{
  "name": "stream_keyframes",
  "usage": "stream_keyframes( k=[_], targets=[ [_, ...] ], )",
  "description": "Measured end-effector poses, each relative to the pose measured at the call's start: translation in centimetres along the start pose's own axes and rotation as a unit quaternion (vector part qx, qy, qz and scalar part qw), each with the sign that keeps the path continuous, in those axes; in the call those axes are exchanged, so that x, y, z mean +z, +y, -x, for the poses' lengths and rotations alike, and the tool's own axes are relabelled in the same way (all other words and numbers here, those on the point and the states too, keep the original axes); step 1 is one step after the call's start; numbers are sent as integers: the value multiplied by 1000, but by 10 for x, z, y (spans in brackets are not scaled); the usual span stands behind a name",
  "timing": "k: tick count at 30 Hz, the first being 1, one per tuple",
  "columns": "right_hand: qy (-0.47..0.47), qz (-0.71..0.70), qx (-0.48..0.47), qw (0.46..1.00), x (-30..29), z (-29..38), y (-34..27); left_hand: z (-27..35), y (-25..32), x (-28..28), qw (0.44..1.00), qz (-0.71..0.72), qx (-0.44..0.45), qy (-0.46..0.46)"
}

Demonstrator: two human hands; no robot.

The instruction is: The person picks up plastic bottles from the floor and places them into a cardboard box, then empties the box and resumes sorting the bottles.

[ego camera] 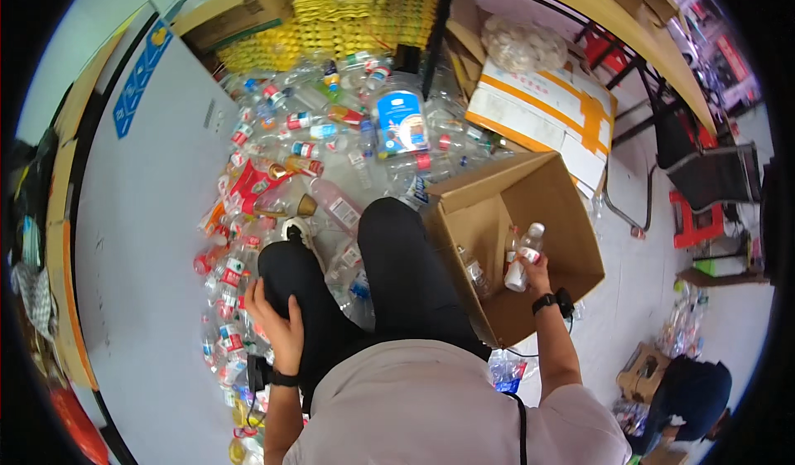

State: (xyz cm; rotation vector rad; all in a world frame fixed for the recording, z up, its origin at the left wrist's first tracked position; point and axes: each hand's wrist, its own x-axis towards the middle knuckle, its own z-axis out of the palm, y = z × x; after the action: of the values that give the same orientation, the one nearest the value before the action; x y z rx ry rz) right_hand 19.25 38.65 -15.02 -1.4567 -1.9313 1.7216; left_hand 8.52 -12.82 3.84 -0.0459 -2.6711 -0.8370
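Observation:
My right hand (535, 274) is inside an open cardboard box (574, 216) beside my right knee, its fingers around a clear plastic bottle (532, 241) with a white cap and a red-and-white label. Under that bottle lies a white bottle (515, 277); I cannot tell if the hand holds it too. Two more plastic bottles, one with a brownish tint (511, 241) and one clear (476, 275), lie in the box. My left hand (277, 323) rests by my left thigh with fingers apart, holding nothing. Next to it is a heap of empty plastic bottles (231, 272).
Stacked yellow egg trays (338, 5) stand at the back. A large clear jar with a blue label (400, 120) sits among the bottles. A white carton (540, 101) lies under a table (671, 49). A white panel (155, 247) borders the left. Another person (689, 396) bends at lower right.

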Motion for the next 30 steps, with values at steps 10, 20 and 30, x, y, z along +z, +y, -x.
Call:
stream_keyframes(
  k=[10,20,30],
  targets=[
    [42,437,34,898,5,-17,81,18,-9,10,1000,1,-13,17],
    [14,554,36,832,17,-40,104,18,-10,13,1000,-6,-9,23],
    [-203,587,-19,783,43,-25,123,15,-12,14,999,19,-26,33]
  ],
)
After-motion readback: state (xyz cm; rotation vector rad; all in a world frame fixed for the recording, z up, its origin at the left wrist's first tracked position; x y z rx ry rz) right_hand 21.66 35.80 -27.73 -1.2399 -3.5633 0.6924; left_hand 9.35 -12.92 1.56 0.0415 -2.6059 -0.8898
